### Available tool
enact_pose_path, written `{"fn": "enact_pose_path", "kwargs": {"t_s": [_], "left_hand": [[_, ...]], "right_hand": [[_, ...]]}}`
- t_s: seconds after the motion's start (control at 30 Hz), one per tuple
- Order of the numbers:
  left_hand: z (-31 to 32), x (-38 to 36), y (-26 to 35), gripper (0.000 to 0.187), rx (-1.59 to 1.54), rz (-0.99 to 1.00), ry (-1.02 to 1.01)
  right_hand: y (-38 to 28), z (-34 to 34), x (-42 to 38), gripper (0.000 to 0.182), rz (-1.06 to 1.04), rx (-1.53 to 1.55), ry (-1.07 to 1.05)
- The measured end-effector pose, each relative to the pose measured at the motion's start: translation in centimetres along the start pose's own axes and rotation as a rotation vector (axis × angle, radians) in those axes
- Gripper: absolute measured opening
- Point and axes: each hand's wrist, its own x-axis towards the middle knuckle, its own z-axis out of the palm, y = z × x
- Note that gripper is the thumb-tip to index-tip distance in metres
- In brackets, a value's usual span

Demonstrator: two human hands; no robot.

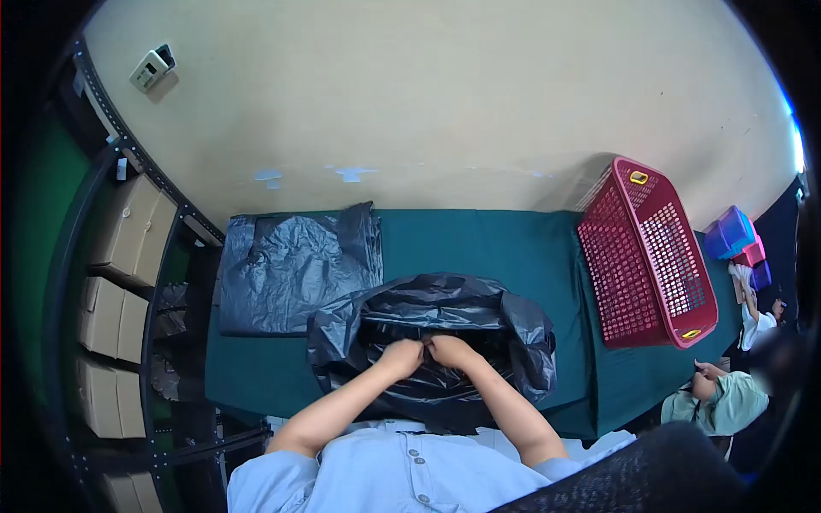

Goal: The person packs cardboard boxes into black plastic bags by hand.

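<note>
A large black plastic bag (342,329) stands with its mouth spread wide at the near edge of the green-covered table, its rim folded outward. My left hand (402,357) and my right hand (451,350) meet over the middle of the opening, fingertips almost touching. Both hands are closed in a pinch, seemingly on dark plastic of the bag. The exact spot they grip is partly hidden by the fingers. Left of the bag lies a flat stack of folded black plastic bags (295,265).
A maroon perforated basket (629,265) stands on the green table cover (479,239) at the right. Shelving with cardboard boxes (111,321) is at the left, a wall behind. Other people (723,402) and blue and pink containers (735,235) are at the far right.
</note>
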Motion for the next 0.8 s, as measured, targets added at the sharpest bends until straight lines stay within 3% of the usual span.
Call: {"fn": "enact_pose_path", "kwargs": {"t_s": [0.03, 0.07, 0.1, 0.13, 0.2, 0.23, 0.27, 0.37, 0.43, 0.47, 0.5, 0.57, 0.6, 0.63, 0.67, 0.7, 0.77, 0.8], "left_hand": [[0.8, -0.1, 0.0, 0.031, 0.13, -0.086, -0.099], [1.6, -0.4, -0.1, 0.039, 0.191, -0.045, -0.314], [2.4, -0.8, 0.1, 0.047, 0.251, -0.007, -0.531], [3.5, -1.3, 0.1, 0.052, 0.313, 0.021, -0.649], [6.7, -2.4, -0.8, 0.054, 0.345, 0.056, -0.858], [8.2, -2.3, -1.8, 0.052, 0.315, 0.065, -0.943], [8.3, -2.1, -2.0, 0.053, 0.296, 0.009, -0.966], [2.6, -1.7, 0.5, 0.052, 0.247, 0.057, -0.964], [-0.5, -0.1, 1.0, 0.045, 0.077, -0.079, -0.777], [-0.2, 1.1, -0.3, 0.038, 0.19, -0.022, -0.393], [-1.8, 1.5, 0.4, 0.035, 0.146, -0.184, -0.109], [-4.9, 3.3, 0.7, 0.047, 0.133, -0.316, 0.129], [-6.3, 3.5, 0.4, 0.073, 0.261, -0.319, 0.049], [-6.2, 4.9, -1.1, 0.097, 0.279, -0.432, -0.086], [-5.4, 6.0, -3.4, 0.104, 0.25, -0.529, -0.224], [-4.8, 6.6, -5.2, 0.111, 0.223, -0.625, -0.361], [-3.7, 7.0, -6.2, 0.116, 0.323, -0.581, -0.42], [-3.0, 6.8, -6.6, 0.122, 0.422, -0.546, -0.481]], "right_hand": [[0.5, 0.4, 1.8, 0.03, 0.071, 0.008, -0.004], [1.1, 0.5, 3.6, 0.034, 0.141, 0.017, -0.009], [3.3, 2.0, 5.6, 0.041, 0.007, -0.036, 0.189], [1.9, -1.8, 6.3, 0.047, 0.013, -0.016, 0.089], [1.1, -5.3, 7.8, 0.042, 0.136, 0.09, 0.14], [2.2, -5.3, 9.1, 0.029, -0.055, 0.057, 0.454], [4.2, -5.6, 11.7, 0.027, -0.092, 0.018, 0.447], [-0.4, -9.1, 9.6, 0.04, 0.001, -0.025, 0.399], [0.7, -5.8, 10.8, 0.046, -0.044, -0.022, 0.499], [0.7, -4.7, 10.7, 0.051, 0.038, -0.074, 0.371], [0.7, -3.6, 10.4, 0.051, 0.047, -0.131, 0.33], [0.5, -1.7, 9.7, 0.072, 0.24, -0.338, 0.206], [0.6, -1.2, 8.7, 0.072, 0.246, -0.341, 0.201], [0.8, -1.0, 7.8, 0.08, 0.305, -0.34, 0.054], [0.9, -1.1, 7.2, 0.089, 0.362, -0.337, -0.089], [0.8, -1.5, 6.8, 0.089, 0.366, -0.34, -0.085], [1.0, -2.3, 6.4, 0.105, 0.42, -0.413, -0.214], [2.1, -1.9, 6.7, 0.104, 0.335, -0.56, -0.196]]}}
